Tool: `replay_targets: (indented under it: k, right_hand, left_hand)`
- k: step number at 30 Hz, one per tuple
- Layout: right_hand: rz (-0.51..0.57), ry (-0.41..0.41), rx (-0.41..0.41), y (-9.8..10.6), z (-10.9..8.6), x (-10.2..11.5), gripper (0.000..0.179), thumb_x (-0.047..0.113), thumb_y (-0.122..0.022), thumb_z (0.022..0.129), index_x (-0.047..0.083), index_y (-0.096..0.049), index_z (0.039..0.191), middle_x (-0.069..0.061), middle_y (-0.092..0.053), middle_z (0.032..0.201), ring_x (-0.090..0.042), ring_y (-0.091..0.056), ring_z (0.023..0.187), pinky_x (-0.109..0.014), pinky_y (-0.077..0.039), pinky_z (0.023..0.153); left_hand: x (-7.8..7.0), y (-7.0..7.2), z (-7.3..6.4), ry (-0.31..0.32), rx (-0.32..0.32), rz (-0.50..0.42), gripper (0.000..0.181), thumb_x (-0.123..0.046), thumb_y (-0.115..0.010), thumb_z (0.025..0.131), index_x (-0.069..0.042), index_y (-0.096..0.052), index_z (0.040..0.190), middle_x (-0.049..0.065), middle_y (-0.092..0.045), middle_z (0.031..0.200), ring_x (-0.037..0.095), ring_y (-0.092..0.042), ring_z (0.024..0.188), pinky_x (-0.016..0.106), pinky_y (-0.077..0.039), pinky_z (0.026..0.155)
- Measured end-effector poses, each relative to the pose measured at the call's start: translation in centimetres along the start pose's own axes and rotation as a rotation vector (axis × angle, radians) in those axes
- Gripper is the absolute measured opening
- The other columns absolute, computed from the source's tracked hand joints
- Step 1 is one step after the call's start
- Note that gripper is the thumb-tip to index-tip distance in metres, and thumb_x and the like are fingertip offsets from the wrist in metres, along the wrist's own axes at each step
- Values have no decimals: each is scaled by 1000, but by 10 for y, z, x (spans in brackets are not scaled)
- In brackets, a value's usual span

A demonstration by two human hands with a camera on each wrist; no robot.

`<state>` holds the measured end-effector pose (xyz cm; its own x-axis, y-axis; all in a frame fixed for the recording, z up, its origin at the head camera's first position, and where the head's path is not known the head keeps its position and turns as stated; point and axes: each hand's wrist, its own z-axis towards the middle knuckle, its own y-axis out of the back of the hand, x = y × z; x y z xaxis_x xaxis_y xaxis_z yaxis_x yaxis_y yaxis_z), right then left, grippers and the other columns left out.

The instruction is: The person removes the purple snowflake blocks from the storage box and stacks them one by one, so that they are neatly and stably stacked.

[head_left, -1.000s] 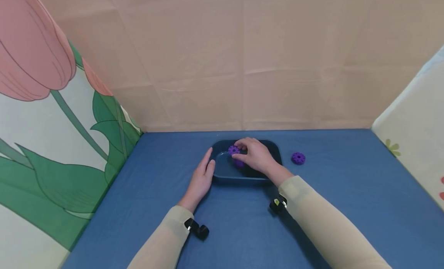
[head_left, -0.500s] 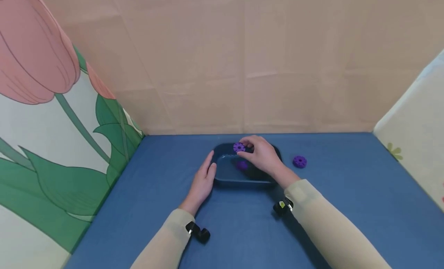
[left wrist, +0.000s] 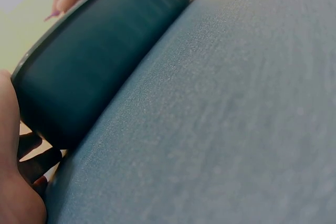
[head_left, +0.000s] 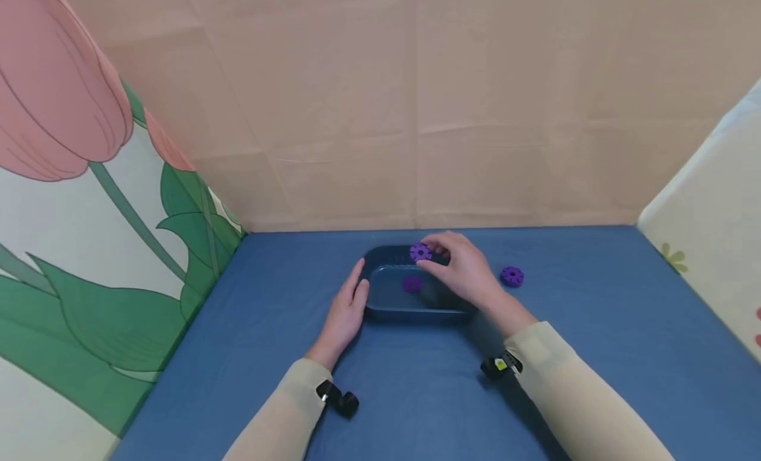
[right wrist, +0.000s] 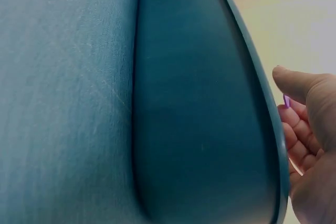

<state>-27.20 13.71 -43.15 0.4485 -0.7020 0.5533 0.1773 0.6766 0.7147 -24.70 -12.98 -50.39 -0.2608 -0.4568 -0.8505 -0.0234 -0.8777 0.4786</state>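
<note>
A dark blue rectangular tray [head_left: 419, 314] sits on the blue table. My left hand [head_left: 343, 312] lies against its left end with straight fingers, which the left wrist view shows beside the tray wall [left wrist: 94, 56]. Above the tray's back part, my right hand [head_left: 460, 269] pinches a purple notched disc [head_left: 420, 251] between thumb and fingers. Only a thin purple sliver of that disc [right wrist: 286, 101] shows in the right wrist view. On the tray floor lies a second purple disc [head_left: 413, 284], slightly blurred.
Another purple notched disc [head_left: 512, 276], possibly stacked, lies on the blue table [head_left: 285, 289] to the right of the tray. A beige cloth wall [head_left: 333, 150] rises behind the table. Printed sheets [head_left: 89, 236] stand along the sides.
My right hand has moved right and slightly up with the purple disc, uncovering more of the one inside the tray. My left hand has stayed at the tray's left end.
</note>
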Motion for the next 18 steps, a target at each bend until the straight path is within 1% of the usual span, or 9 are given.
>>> replay_targets:
  k: [5, 9, 12, 14, 18]
  right_hand:
    - [1, -23, -21, 11, -12, 1, 40, 43, -76, 84, 25, -66, 118, 11, -60, 103, -11, -52, 97, -36, -49, 81]
    - [11, -36, -40, 20, -20, -2, 42, 44, -75, 84, 24, -65, 119, 9, -60, 104, -13, -53, 99, -38, -49, 83]
    - [12, -47, -50, 27, -25, -6, 43, 45, -76, 83, 24, -65, 119, 9, -60, 105, -14, -52, 99, -40, -49, 84]
    - [5, -55, -54, 31, -28, -9, 43, 46, -75, 83, 24, -65, 118, 8, -60, 105, -15, -52, 99, -40, -49, 84]
    - [-1, -68, -60, 39, -36, -16, 43, 46, -75, 83, 23, -65, 118, 6, -61, 105, -18, -53, 99, -41, -49, 83]
  left_hand:
    - [1, 1, -1, 2, 5, 5, 49, -43, -35, 106, -43, -22, 153, -21, -23, 155, 7, -23, 142, 42, -24, 115]
    - [1, 1, 0, 0, 4, 6, 49, -43, -35, 106, -44, -22, 153, -21, -23, 156, 6, -22, 142, 41, -24, 115]
    - [2, 2, 0, -1, 4, 2, 49, -42, -35, 106, -43, -22, 153, -22, -23, 155, 7, -23, 142, 42, -24, 115]
    - [2, 2, 0, 4, 7, 2, 48, -41, -35, 106, -45, -22, 152, -23, -22, 154, 6, -22, 142, 42, -23, 115]
    - [2, 3, 0, 1, 11, 2, 49, -43, -35, 106, -41, -22, 154, -21, -22, 155, 7, -22, 142, 43, -23, 115]
